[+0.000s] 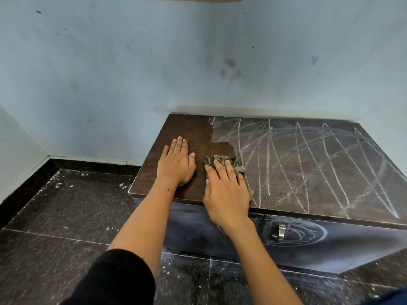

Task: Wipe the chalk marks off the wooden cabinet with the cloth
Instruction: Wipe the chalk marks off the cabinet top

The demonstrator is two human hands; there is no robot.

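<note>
Pale blue plaster wall [132,73] and speckled dark stone floor [66,216] surround a low wooden cabinet [187,128] at centre-right of the frame. On its top the right hand [226,192] presses a crumpled, mottled olive-brown cloth [222,160], fingers straight and slightly spread over it; the rag lies near the front edge, bunched, its longer side running from upper left to lower right. Just left of it the left hand [176,164] lies flat on bare dark wood, fingers extended together. Rightward, white chalk marks [319,161] loop in long strokes across the dusty top, with a jagged border where clean wood begins. Below, a chalk-scribbled drawer front carries a metal handle [279,232].
</note>
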